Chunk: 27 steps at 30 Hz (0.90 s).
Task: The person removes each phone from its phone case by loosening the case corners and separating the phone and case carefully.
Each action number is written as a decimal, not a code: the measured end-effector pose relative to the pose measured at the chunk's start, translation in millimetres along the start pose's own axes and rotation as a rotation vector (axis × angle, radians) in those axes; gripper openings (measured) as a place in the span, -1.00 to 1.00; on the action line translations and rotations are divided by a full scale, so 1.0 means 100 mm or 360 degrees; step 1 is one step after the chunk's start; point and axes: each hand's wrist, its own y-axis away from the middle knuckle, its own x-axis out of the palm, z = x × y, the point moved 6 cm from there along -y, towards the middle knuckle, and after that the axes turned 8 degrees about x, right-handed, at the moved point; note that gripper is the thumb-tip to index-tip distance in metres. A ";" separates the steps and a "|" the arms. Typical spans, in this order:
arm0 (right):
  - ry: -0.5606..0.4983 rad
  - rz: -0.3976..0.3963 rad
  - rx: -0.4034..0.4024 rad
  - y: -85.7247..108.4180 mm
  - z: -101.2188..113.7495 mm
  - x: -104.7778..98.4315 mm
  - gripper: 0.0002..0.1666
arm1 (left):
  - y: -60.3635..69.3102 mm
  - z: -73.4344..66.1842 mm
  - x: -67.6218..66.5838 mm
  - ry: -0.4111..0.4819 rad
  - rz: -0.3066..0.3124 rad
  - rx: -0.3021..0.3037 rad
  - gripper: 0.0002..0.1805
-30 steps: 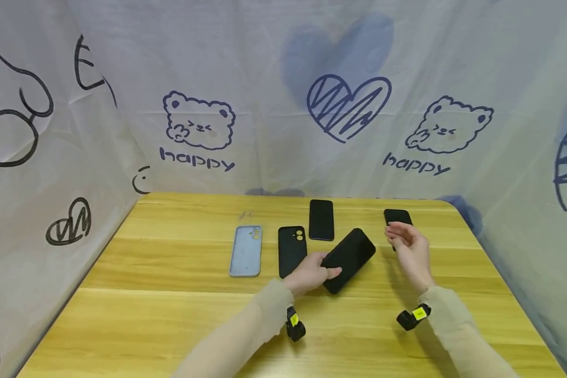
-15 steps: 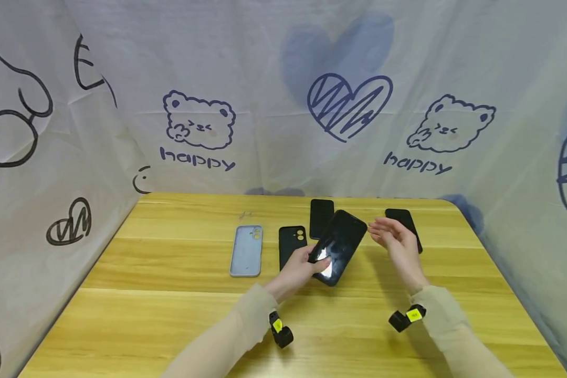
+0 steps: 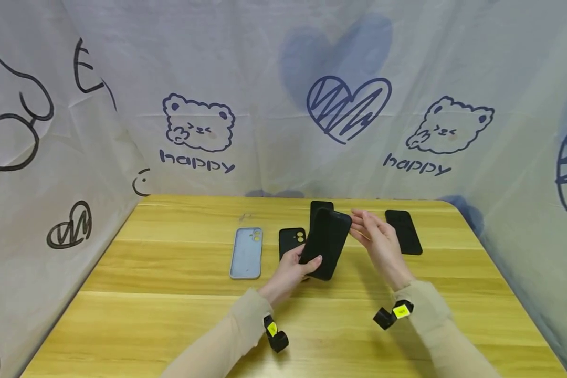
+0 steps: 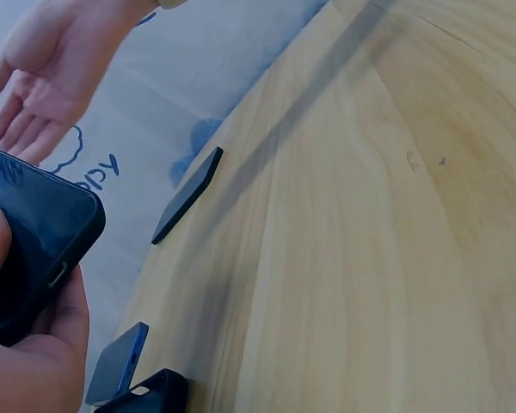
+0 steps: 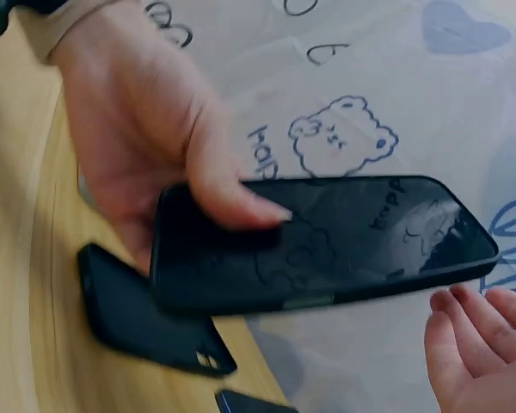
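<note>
My left hand holds a black phone above the table, thumb across the glossy screen and fingers behind it. In the right wrist view a dark raised rim like a fitted case surrounds that phone. Close to its upper right edge is my right hand, fingers extended and gripping nothing; whether the fingertips touch the edge I cannot tell. Behind the held phone lies a black phone case, partly hidden. Another dark phone at the back is mostly covered from view.
A light blue phone case lies inner side up left of the black one. To the right, beyond my right hand, another black phone lies flat. Everything is on a wooden table, with a printed cloth hanging behind.
My left hand has moved left and tilted the phone more upright. My right hand has come left, away from over the phone lying at right, to the held phone's edge.
</note>
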 end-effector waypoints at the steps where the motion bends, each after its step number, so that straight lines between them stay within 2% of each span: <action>1: -0.0052 0.0055 0.0017 -0.01 0.00 0.04 -0.35 | 0.00 0.01 0.00 0.0024 0.0004 -0.0007 -0.55; 6: -0.0293 0.0265 0.0159 -0.03 -0.03 0.19 -0.59 | 0.00 0.02 -0.01 0.0085 0.0004 -0.0004 -0.55; 12: -0.0384 0.0267 0.0267 -0.06 -0.09 0.27 -0.57 | 0.00 -0.01 -0.05 0.0015 -0.0009 0.0028 -0.56; 21: -0.0401 0.0298 0.0241 -0.09 -0.18 0.33 -0.54 | 0.03 -0.07 -0.14 -0.0137 -0.0045 0.0089 -0.58; 27: -0.0368 0.0311 0.0208 -0.09 -0.19 0.34 -0.51 | 0.04 -0.09 -0.15 -0.0179 -0.0001 0.0098 -0.59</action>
